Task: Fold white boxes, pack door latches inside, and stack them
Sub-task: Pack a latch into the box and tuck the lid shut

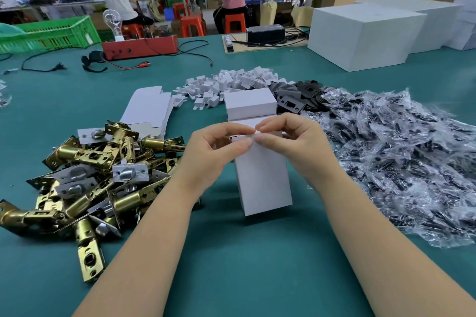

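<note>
my left hand (219, 144) and right hand (288, 136) both pinch the top flap of a white box (262, 180) standing upright on the green bench (231, 265) in front of me. brass door latches (90, 175) lie piled to its left, a closed box (249, 104) just behind.

I see bare bench (244, 265) at lower centre — latches (85, 175) crowd lower left, bagged parts (401, 162) the right.
</note>
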`<state>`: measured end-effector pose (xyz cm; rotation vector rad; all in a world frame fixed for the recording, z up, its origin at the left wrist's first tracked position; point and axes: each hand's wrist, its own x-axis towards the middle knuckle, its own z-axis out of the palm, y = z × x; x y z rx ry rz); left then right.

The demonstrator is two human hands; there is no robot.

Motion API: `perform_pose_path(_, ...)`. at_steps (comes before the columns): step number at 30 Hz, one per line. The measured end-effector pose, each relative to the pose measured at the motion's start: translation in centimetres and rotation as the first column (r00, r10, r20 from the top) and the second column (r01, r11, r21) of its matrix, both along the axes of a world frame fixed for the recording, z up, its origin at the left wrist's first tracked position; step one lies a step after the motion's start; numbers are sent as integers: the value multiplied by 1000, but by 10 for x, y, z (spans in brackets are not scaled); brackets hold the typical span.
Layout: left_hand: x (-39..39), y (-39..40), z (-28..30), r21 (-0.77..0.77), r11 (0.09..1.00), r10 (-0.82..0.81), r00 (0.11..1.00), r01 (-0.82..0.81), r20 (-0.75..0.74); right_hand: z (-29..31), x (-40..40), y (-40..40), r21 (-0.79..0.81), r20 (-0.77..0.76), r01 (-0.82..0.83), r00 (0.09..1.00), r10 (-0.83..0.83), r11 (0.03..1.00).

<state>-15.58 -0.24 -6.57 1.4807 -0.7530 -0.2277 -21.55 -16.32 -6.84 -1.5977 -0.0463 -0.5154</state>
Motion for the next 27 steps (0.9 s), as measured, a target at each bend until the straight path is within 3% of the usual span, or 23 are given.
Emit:
perform_pose_path(6,7,10,-1,162,979,-97,984,121,-146,-4,0,-5,-104,8,-14,1000,14,995)
perform_pose_path(10,10,5,-4,83,995,77,955,-56,-288,-14,4,-2,-346,-132,38,987,-88,938)
perform_pose_path(13,14,0,-3,-43,968,187,824,-247,-535,-14,9,-2,-305,-138,189,961,-240,934)
perform_pose_path(16,19,-4,-6,-208,888,164,704,-411,-691,-11,8,-10,-279,-130,344,912,-390,897)
perform_pose_path(20,14,-16,-14,-339,858,59,730,-385,-680,-15,8,-2,-349,-188,209,939,-286,914)
perform_pose_path(22,13,-21,-15,-383,849,20,746,-364,-666,-22,11,1,-435,-118,246,938,-325,866)
perform_pose_path(23,13,-22,-16,-342,874,77,791,-347,-607,-23,13,1,-467,-81,299,923,-377,832)
perform_pose_path(25,12,-25,-20,-119,945,243,898,-304,-366,-22,15,-3,-492,-56,375,887,-458,786)
perform_pose_path(27,7,-29,-23,10,956,285,920,-294,-269,-24,16,-8,-501,-54,389,878,-476,773)
